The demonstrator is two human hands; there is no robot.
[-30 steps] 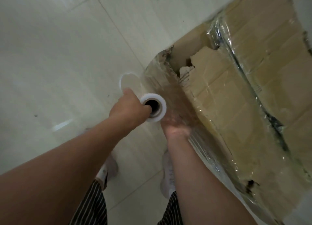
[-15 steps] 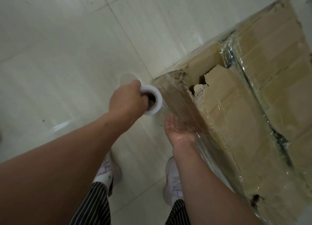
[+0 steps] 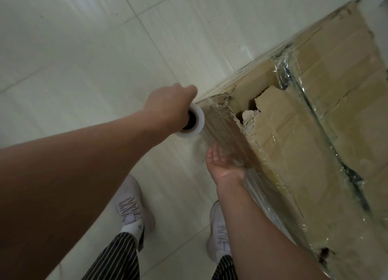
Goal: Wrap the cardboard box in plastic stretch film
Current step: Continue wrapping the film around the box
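Cardboard box [image 3: 294,145]: on floor, right; near corner torn.
Left hand [image 3: 168,109]: grips film roll [image 3: 195,122] at that corner.
Right hand [image 3: 222,162]: fingers straight, against stretch film [image 3: 262,195].
Progress: top and near side filmed; more passes likely needed.

Left hand [image 3: 168,109] on film roll [image 3: 199,123] beside cardboard box [image 3: 294,153]

We have only one view, worn on the head, wide-angle, tilted steeply down and close in: tiled floor [image 3: 88,54] fills the upper left, the cardboard box [image 3: 327,115] the right side, shoes [image 3: 131,202] the bottom centre.
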